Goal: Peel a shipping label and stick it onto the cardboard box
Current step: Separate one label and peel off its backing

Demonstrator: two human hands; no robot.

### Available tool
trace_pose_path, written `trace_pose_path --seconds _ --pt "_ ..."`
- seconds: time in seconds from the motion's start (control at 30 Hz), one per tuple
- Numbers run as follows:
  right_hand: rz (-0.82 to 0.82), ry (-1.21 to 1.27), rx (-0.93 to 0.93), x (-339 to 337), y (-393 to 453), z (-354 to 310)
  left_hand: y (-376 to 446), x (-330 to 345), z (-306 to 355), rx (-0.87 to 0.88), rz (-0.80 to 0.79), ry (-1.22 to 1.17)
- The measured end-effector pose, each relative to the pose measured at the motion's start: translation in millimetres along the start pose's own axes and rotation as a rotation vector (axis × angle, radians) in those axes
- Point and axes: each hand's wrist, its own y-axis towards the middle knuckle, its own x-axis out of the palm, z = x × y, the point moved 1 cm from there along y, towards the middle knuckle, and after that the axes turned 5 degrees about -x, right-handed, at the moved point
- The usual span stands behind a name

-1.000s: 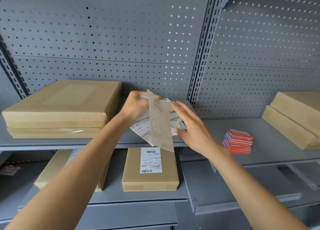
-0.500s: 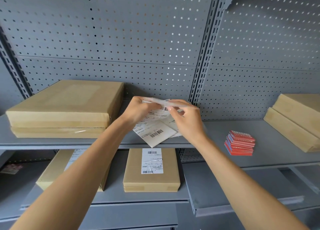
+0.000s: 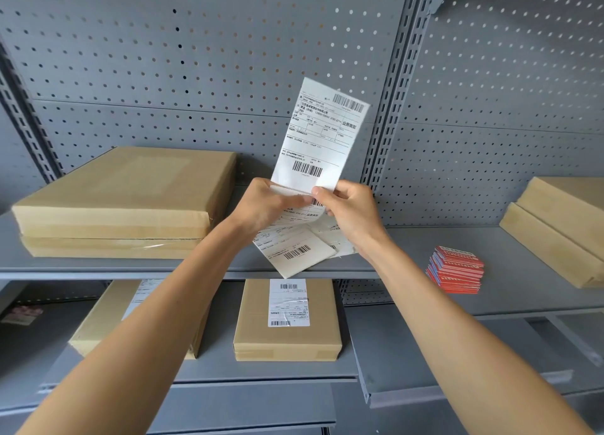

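Observation:
A white shipping label (image 3: 322, 133) with barcodes stands upright, its printed side toward me, above both hands. My right hand (image 3: 351, 215) pinches its lower edge between thumb and fingers. My left hand (image 3: 266, 204) grips the rest of the label strip (image 3: 294, 248), which hangs folded below the hands over the shelf edge. A plain cardboard box (image 3: 130, 186) lies on a second one at the upper shelf's left. On the lower shelf a small cardboard box (image 3: 287, 333) carries a label on its top.
A stack of red cards (image 3: 456, 272) sits on the upper shelf (image 3: 408, 248) to the right. Two more cardboard boxes (image 3: 562, 232) lean at far right. Another labelled box (image 3: 108, 323) lies lower left, partly behind my left arm. A perforated grey panel (image 3: 196, 58) backs the shelves.
The top label has swung up from lying flat between my hands to standing upright. Both hands stay close together at the strip; the view has shifted slightly.

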Motion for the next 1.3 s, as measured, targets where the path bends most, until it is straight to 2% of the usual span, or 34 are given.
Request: trace_pose_path --seconds 0.17,0.57,0.77,0.9,1.3 --pt "-0.050 0.032 0.002 1.9 1.0 -1.7 -0.3 -0.1 -0.3 -0.001 0.010 0.011" --pt "0.117 0.186 0.079 17.8 1.1 13.9 1.7 5.0 -8.7 0.056 0.056 -0.042" --pt "0.033 0.313 0.179 15.3 1.8 16.0 2.7 0.3 -9.4 0.068 0.051 0.023" --pt "0.006 0.269 0.169 10.6 2.6 17.2 3.4 -1.2 -9.0 0.077 0.045 0.068" --pt "0.178 0.429 0.264 4.5 8.2 11.1 7.5 0.1 -19.7 0.096 0.067 0.170"
